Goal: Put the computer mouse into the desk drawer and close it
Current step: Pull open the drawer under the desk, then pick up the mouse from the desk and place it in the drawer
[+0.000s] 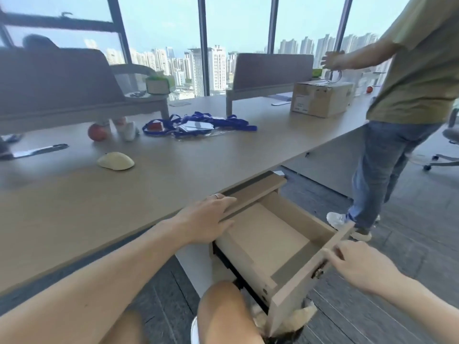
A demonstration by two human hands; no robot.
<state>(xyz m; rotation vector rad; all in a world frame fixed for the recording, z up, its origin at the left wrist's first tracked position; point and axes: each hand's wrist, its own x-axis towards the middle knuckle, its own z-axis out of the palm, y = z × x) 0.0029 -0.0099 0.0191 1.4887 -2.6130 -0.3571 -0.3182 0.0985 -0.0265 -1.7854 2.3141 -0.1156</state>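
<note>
The cream computer mouse (116, 160) lies on the wooden desk (74, 207), far left of the drawer and apart from both hands. The desk drawer (270, 242) is pulled wide out below the desk edge, and its inside looks bare. My left hand (203, 219) rests flat on the cabinet top at the drawer's left side, fingers spread. My right hand (360, 265) grips the upper edge of the drawer front (300, 284) near the lock.
A second person (397, 120) in a green shirt and jeans stands at the right by a cardboard box (320, 98). Blue lanyards with cards (198, 125), an apple (97, 132), a pen (37, 151) and desk dividers lie further back. My knees are below the drawer.
</note>
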